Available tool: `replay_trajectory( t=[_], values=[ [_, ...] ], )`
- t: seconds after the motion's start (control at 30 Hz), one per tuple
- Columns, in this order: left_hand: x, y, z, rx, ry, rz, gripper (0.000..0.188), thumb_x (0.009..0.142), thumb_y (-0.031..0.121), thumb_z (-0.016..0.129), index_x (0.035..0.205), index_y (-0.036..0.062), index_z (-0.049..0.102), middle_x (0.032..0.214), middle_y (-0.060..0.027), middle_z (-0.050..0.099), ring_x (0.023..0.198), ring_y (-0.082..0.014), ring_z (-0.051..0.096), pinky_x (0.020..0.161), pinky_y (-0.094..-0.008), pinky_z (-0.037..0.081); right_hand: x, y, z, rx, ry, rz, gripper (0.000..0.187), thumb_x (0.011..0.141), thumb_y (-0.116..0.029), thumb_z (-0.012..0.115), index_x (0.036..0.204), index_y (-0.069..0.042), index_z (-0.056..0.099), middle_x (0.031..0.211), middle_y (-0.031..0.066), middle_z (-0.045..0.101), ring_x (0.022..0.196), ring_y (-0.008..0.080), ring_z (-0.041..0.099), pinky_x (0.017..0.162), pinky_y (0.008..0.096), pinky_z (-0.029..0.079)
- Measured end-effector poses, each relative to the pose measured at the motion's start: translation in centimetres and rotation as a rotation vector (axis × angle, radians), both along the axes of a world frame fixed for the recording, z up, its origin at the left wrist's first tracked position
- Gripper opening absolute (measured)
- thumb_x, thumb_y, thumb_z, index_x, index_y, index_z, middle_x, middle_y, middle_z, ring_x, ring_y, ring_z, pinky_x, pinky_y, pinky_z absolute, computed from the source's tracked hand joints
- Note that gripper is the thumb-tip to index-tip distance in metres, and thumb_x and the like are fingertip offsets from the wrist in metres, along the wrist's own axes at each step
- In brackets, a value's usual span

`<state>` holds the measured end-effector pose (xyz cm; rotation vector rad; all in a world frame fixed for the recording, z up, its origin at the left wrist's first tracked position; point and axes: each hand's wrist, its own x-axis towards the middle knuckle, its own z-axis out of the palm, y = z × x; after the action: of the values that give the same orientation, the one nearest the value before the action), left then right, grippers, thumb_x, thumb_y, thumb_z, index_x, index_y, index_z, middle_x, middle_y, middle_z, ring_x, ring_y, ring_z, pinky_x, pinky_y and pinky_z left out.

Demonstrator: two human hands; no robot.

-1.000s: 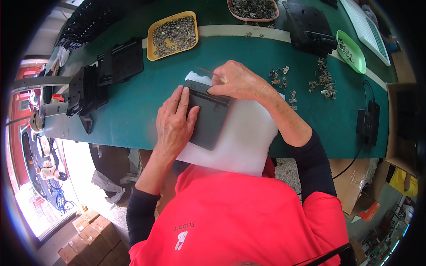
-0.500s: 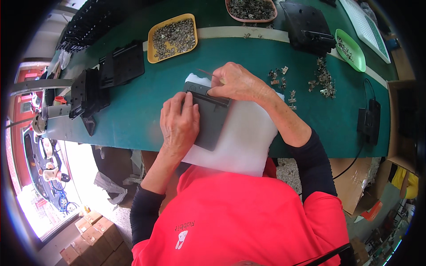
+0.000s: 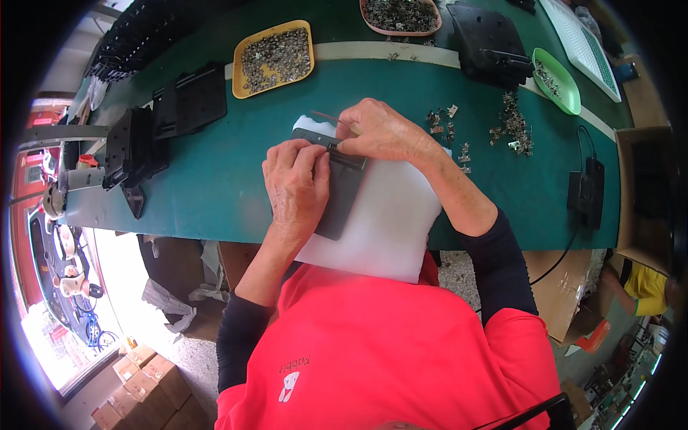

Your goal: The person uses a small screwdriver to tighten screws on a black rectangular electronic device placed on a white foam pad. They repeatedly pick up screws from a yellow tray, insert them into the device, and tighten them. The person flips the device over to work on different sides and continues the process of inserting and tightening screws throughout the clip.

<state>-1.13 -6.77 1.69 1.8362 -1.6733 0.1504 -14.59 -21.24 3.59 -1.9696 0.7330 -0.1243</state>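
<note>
A dark grey plastic panel (image 3: 342, 204) with a slot across its upper part lies slanted on a white foam sheet (image 3: 390, 215) at the table's front edge. Over the panel's left side rests my left hand (image 3: 295, 183), fingers bent and bunched at the slot; whatever they pinch is hidden. My right hand (image 3: 383, 130) is closed at the slot's upper edge. From its grip a thin reddish-brown rod (image 3: 326, 116) sticks out leftward. Small metal clips (image 3: 441, 122) lie loose just right of that hand.
A yellow tray (image 3: 236, 72), a pink tray (image 3: 401, 32) and a green tray (image 3: 555, 82) hold small metal parts. Black plastic housings (image 3: 190, 104) stand at left, another black housing (image 3: 491, 43) at back right. A black power adapter (image 3: 588, 193) lies right, beside a clip pile (image 3: 514, 125).
My left hand's fingers have curled and shifted right, from lying along the panel to bunching at the slot. My right hand stays at the slot with the rod. The whole view has shifted slightly.
</note>
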Motion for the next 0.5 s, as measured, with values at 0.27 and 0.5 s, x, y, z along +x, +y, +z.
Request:
replay_trajectory(
  t=[0.27,0.5],
  values=[
    [-0.4,-0.3,-0.6,0.001,0.047,-0.011,0.014,0.076,0.005,0.072,0.089,0.0087,0.067,0.096,-0.0063,0.061,0.095,-0.0278,0.056,0.08,-0.0397,0.043,0.4,0.8,0.8,-0.027,0.06,-0.069,0.03,0.07,-0.026,0.07,0.084,0.001,0.069,0.076,0.0181,0.066,0.075,0.0297,0.065,0.07,0.0385,0.051],
    [-0.5,0.9,-0.8,-0.032,-0.001,-0.104,0.032,0.075,0.002,0.071,0.107,0.0068,0.067,0.104,-0.0066,0.062,0.1,-0.0293,0.057,0.087,-0.04,0.044,-0.9,1.3,-0.6,-0.224,-0.075,-0.103,0.027,0.083,-0.02,0.061,0.101,0.0,0.064,0.078,0.0203,0.064,0.083,0.037,0.064,0.077,0.0424,0.05]
  ],
)
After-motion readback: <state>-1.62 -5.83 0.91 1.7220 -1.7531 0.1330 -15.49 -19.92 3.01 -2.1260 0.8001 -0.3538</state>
